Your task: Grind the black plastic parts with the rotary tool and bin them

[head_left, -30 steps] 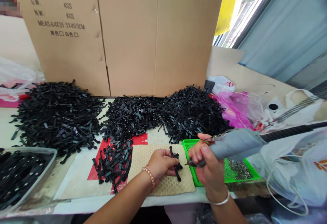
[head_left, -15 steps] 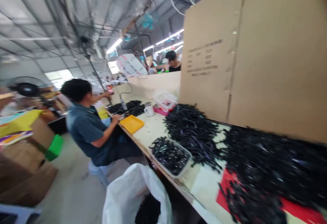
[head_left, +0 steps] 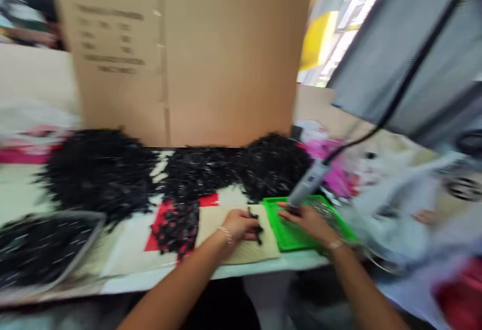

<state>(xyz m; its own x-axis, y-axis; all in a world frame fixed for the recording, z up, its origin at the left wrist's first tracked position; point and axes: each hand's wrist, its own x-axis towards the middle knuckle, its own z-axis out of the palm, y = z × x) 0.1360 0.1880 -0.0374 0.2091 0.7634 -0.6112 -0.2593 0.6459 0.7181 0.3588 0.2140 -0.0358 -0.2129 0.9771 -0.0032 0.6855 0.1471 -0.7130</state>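
My left hand [head_left: 241, 226] is closed on a small black strip-like part [head_left: 256, 225], over a beige pad [head_left: 214, 219] on the bench. My right hand [head_left: 309, 220] is over a green tray [head_left: 288, 239], its fingers around the dark lower end of a grey corded electric screwdriver [head_left: 309, 183]. The screwdriver leans, with its black cord rising to the upper right. Small metallic pieces [head_left: 324, 210] lie in the tray; blur hides their kind. Beside my left hand, loose black parts [head_left: 181, 224] cover much of a red sheet [head_left: 153, 239].
Heaps of black strips [head_left: 101, 174] line the back of the bench before a tall cardboard panel [head_left: 229, 59]. A clear plastic tub [head_left: 100, 224] of black parts is at left. Plastic bags [head_left: 395, 204] crowd the right side. Part of another person [head_left: 41, 6] shows at upper left.
The view has swung right, away from the seated co-worker and the white sack. Both my hands, the beige pad, the green tray and the corded screwdriver have come into view.
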